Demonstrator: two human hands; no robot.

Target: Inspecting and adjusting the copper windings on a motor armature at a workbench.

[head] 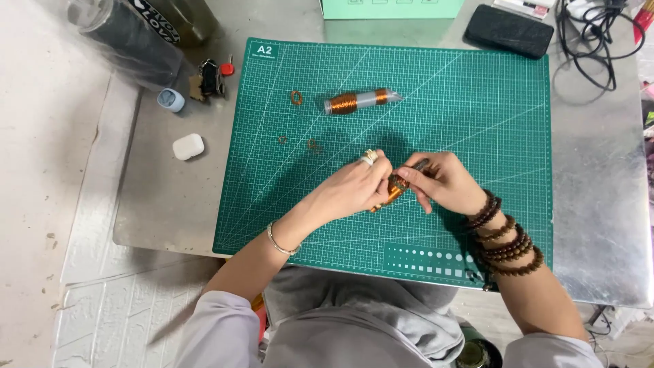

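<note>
My left hand (354, 187) and my right hand (443, 180) meet over the middle of a green cutting mat (477, 102). Between them they grip a thin rod wound with copper-coloured wire (395, 187); the left hand closes on its orange lower end, the right pinches the darker upper end. The left hand wears a ring and a thin bracelet. Dark bead bracelets wrap the right wrist. Farther up the mat lies a clear tube with copper wire coils (357, 100). Small copper rings (296, 97) lie to the left of it.
The mat lies on a metal table (599, 204). At the left are a white earbud case (187, 146), a small blue case (170, 100), keys (211, 76) and a dark bottle (133, 34). A black pouch (507, 30), cables (593, 41) and a mint-green box (392, 8) sit at the back.
</note>
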